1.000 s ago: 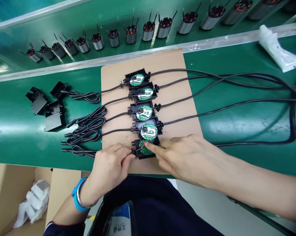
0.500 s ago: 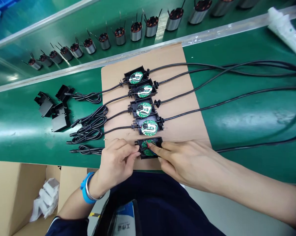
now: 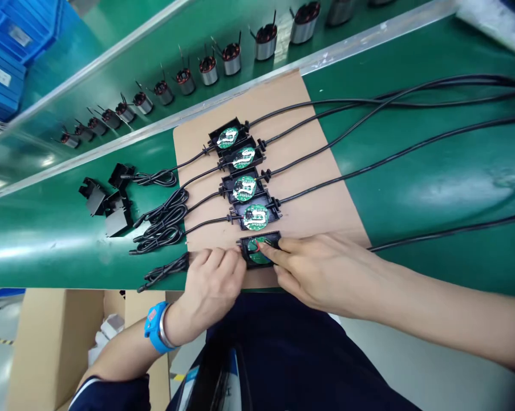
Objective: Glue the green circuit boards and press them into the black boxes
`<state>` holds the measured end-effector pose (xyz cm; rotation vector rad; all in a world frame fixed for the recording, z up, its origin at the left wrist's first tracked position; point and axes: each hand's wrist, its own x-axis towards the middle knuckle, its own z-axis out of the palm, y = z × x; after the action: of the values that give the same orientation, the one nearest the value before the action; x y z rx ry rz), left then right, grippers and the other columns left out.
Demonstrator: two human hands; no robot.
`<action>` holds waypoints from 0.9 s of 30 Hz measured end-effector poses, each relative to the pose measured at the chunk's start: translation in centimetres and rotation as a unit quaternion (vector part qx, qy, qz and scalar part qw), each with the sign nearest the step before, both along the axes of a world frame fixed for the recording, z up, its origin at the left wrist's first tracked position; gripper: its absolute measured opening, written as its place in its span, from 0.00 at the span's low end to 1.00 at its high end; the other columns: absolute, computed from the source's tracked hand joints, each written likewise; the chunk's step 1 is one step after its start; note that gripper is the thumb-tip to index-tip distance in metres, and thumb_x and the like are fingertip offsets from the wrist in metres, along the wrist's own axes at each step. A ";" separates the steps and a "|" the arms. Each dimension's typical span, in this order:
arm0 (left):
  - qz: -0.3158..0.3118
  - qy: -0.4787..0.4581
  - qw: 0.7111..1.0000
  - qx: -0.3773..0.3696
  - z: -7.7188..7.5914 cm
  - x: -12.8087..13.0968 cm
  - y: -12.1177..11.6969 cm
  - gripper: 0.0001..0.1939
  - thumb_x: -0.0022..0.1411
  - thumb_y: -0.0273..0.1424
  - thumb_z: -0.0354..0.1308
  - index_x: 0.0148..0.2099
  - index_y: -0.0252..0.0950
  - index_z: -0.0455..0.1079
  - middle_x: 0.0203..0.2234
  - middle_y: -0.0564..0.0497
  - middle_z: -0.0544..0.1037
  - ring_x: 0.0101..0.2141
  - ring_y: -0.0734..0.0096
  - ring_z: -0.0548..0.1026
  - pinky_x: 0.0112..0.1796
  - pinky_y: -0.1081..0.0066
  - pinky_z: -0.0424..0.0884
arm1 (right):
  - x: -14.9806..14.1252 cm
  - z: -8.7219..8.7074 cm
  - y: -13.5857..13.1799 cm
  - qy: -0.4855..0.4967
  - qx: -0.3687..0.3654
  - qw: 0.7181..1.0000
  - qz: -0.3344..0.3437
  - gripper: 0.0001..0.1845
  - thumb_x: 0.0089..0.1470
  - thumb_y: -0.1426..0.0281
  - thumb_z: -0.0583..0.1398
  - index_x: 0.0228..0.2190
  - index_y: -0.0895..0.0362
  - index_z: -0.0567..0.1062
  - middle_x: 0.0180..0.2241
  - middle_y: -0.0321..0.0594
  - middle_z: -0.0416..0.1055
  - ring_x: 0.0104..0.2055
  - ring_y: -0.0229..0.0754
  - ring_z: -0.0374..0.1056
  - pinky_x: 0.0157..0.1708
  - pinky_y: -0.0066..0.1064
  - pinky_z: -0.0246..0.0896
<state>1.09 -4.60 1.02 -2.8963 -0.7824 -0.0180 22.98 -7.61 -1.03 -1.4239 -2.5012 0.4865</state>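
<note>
Several open black plastic housings, each with a round green circuit board and black cables, lie in a row on a brown cardboard sheet [image 3: 308,171]. The nearest housing [image 3: 259,252] sits at the sheet's front edge. My left hand [image 3: 212,285] grips its left end with fingers curled where the cable enters. My right hand [image 3: 321,274] rests on its right side, index finger stretched out and pressing on the green board [image 3: 254,246] and its red wire. The housing behind it [image 3: 256,216] lies untouched.
Coiled black cable ends [image 3: 161,220] lie left of the sheet, with loose black covers [image 3: 109,200] further left. A row of copper-wound motor stators [image 3: 184,80] stands on the belt behind a metal rail. Long cables [image 3: 411,151] run right. Cardboard boxes [image 3: 35,342] sit below.
The view has swung and tilted left. My left hand slid closer along the cable to the housing's left end; my right index finger stays on the board.
</note>
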 end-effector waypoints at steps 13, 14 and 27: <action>-0.078 -0.148 0.981 -0.100 -2.7 0.2 0.2 0.11 0.66 0.21 0.54 0.50 0.29 0.71 0.45 0.45 0.79 0.49 0.62 0.75 0.48 0.63 0.70 | 2.4 1.7 -0.4 0.040 -0.116 0.992 -0.035 0.05 0.56 0.73 0.52 0.34 0.59 0.68 0.25 0.37 0.70 0.20 0.37 0.62 0.24 0.30 0.50; -0.089 -0.140 0.980 -0.110 -2.6 0.2 0.4 0.14 0.66 0.20 0.51 0.51 0.29 0.71 0.47 0.44 0.79 0.50 0.62 0.74 0.50 0.63 0.70 | 2.4 1.8 -0.3 0.043 -0.125 0.990 -0.039 0.04 0.56 0.73 0.52 0.32 0.58 0.67 0.25 0.37 0.69 0.20 0.36 0.61 0.24 0.29 0.49; -0.058 -0.147 0.980 -0.121 -2.6 0.8 0.2 0.22 0.65 0.16 0.45 0.60 0.24 0.63 0.48 0.42 0.79 0.50 0.67 0.76 0.48 0.65 0.66 | 2.8 0.5 0.2 0.128 -0.088 0.988 -0.003 0.10 0.63 0.75 0.51 0.31 0.58 0.70 0.27 0.37 0.69 0.27 0.36 0.64 0.28 0.27 0.57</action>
<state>1.91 -4.36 -1.58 -3.2131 -0.7004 -0.3979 25.74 -7.42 -0.53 -1.3317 -2.2963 0.8508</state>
